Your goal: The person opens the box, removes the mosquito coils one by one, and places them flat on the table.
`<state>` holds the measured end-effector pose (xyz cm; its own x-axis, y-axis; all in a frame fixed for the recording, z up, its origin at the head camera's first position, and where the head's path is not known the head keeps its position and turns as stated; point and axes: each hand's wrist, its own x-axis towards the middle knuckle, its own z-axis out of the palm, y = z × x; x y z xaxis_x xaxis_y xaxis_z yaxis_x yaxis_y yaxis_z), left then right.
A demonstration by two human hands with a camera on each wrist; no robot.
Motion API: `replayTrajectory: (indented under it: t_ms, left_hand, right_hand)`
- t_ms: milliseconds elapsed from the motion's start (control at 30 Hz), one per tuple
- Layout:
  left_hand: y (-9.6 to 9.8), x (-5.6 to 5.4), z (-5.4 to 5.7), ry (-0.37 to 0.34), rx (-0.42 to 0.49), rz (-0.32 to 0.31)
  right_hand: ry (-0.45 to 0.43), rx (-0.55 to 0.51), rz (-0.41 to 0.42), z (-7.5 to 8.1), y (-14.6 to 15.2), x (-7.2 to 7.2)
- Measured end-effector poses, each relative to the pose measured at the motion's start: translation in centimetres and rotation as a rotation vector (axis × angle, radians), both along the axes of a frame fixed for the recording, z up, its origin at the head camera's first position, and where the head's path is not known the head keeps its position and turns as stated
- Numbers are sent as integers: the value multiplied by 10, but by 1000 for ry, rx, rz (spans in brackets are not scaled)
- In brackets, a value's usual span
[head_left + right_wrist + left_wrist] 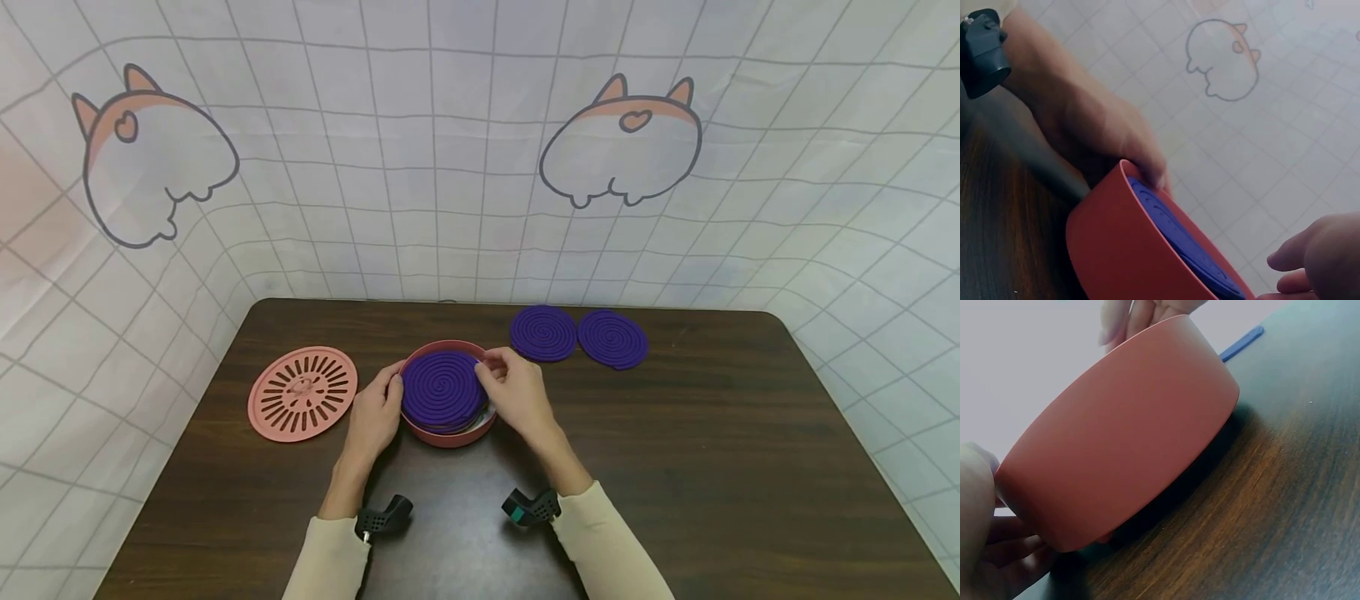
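Centre frame, left hand (377, 410) grips bowl (448, 439); right hand (519, 393) has an unclear grip. Probably arranging mats (441, 387); next calls for levelling.

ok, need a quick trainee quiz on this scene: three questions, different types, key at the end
1. Count: how many purple spiral mats lie on the table outside the red container?
2. Multiple choice: where is the slotted pink lid?
a) on top of the container
b) flat on the table
c) held in a hand
3. True or false: the left hand is nearer the lid than the right hand is.

Key: 1. two; 2. b; 3. true
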<state>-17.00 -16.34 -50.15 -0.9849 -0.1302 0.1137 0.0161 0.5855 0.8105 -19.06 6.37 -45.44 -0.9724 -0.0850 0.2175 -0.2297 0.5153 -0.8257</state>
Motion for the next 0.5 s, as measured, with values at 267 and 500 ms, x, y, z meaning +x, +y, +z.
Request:
replayTrajectory:
  t_ms: [267, 500]
  left_hand:
    - [0, 1, 1, -2, -4, -2]
    - [1, 0, 1, 0, -8, 0]
  right_hand:
    - [17, 119, 36, 0, -1, 3]
    - [16, 212, 63, 4, -1, 6]
